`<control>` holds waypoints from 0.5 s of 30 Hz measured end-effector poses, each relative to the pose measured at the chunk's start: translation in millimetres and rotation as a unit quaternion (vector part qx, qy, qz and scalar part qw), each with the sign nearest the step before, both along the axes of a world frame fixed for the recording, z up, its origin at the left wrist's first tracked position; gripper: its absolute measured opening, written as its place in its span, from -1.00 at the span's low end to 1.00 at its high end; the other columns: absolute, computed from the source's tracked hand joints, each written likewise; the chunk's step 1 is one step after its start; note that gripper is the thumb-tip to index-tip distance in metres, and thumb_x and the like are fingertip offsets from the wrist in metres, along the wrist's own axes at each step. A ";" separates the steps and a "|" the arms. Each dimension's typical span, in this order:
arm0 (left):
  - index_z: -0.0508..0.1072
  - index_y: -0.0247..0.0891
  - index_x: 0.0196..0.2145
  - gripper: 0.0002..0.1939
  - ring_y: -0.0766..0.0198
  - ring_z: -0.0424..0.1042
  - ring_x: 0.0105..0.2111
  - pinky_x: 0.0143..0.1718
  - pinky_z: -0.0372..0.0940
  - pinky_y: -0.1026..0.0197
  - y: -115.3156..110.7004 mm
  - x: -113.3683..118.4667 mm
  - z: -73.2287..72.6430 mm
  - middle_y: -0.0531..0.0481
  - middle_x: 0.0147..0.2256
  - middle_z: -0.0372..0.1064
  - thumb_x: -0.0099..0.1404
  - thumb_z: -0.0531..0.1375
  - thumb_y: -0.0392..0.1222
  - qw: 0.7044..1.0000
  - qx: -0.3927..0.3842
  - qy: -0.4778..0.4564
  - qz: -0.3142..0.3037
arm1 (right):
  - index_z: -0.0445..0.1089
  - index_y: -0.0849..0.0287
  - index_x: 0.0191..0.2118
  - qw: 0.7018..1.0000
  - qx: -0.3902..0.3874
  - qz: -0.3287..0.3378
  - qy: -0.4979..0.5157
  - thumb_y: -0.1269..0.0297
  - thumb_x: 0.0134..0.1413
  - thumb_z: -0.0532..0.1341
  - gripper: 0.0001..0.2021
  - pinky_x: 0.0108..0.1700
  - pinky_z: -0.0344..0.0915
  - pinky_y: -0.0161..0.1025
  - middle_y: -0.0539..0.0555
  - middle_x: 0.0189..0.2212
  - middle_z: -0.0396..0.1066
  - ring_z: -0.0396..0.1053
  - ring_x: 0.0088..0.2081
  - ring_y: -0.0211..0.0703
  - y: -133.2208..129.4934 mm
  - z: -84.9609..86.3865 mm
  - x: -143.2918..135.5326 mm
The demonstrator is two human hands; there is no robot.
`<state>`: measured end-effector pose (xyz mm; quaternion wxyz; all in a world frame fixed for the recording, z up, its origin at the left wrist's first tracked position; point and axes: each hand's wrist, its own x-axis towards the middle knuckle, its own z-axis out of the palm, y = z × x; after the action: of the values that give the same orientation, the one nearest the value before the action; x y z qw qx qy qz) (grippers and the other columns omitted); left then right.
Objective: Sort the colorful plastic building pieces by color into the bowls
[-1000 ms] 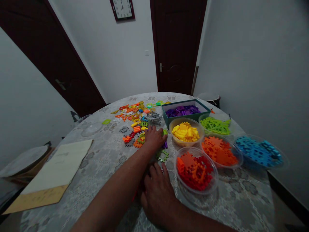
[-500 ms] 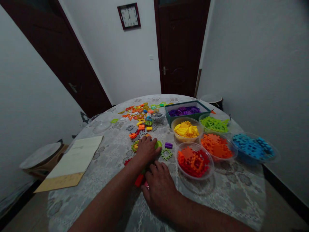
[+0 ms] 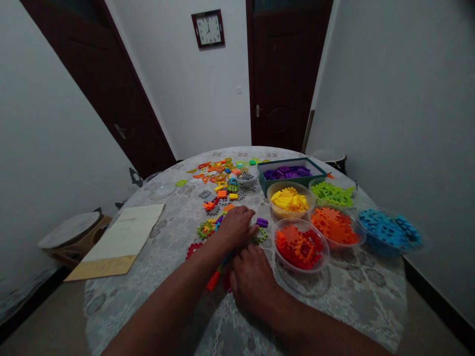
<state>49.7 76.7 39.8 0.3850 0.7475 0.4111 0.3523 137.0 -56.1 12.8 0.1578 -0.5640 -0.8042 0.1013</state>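
right hand [image 3: 252,274] lay half-curled near a red piece [image 3: 213,280], hold unclear | left hand [image 3: 238,225], loosely bent, grip hidden, had shifted rightward, partly covering the green piece [image 3: 263,235], seemingly within reach | purple piece [image 3: 261,222] lay just beyond

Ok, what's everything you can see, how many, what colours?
Table: one, grey-white patterned cloth, centre
Loose pieces: many, mixed colours, mid-table
Bowls: six, clear, right and centre, holding yellow, green, orange, blue, grey and red-orange pieces
Box: one, dark green, back right, holding purple pieces
Clear round plastic: at least one, table's left
Paper: one, cream and tan, table's left
Clock: one, dark red and white, back wall
Switch: one, white, back wall
Doors: two, dark red-brown, left and back
Stick: one, brown, beside back door
Stool-like things: two, pale-topped, left and right
Left hand: one, bare, mid-table
Right hand: one, bare, nearer camera
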 end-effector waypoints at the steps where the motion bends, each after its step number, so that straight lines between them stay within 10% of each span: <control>1: 0.61 -0.10 -0.14 -0.65 -0.22 0.35 0.22 0.41 0.04 -0.20 2.6 8.7 -1.0 -0.22 -0.03 0.48 0.09 0.50 -0.26 0.996 0.050 0.072 -0.030 | 0.59 0.27 -0.04 1.000 -0.010 -0.001 -0.008 0.24 0.32 0.20 -0.72 0.25 0.19 0.16 0.32 -0.03 0.52 0.37 0.09 0.24 -0.3 0.8 -0.3; 8: 0.53 -0.09 0.11 -0.64 0.00 0.44 0.15 0.20 0.34 -0.01 15.3 33.9 -16.2 -0.15 0.13 0.46 0.39 0.27 -0.05 0.865 0.208 0.419 -0.180 | 0.57 0.27 0.08 0.999 -0.047 -0.002 -0.023 0.30 0.31 0.21 -0.68 0.23 0.18 0.16 0.34 0.07 0.50 0.36 0.12 0.25 -1.5 2.5 -0.1; 15: 0.58 -0.13 0.01 -0.74 0.06 0.51 0.04 0.12 0.36 0.07 10.0 -8.9 -16.3 -0.12 0.01 0.54 0.38 0.28 -0.14 0.864 0.212 0.418 -0.182 | 0.57 0.22 -0.04 1.000 0.000 0.022 -0.007 0.27 0.37 0.19 -0.77 0.23 0.19 0.11 0.28 -0.01 0.54 0.39 0.08 0.17 -1.9 -4.9 -2.9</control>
<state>40.8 86.7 23.4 0.0667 0.9499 0.3054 0.0086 134.0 -57.9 7.8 0.1503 -0.5466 -0.8176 0.1008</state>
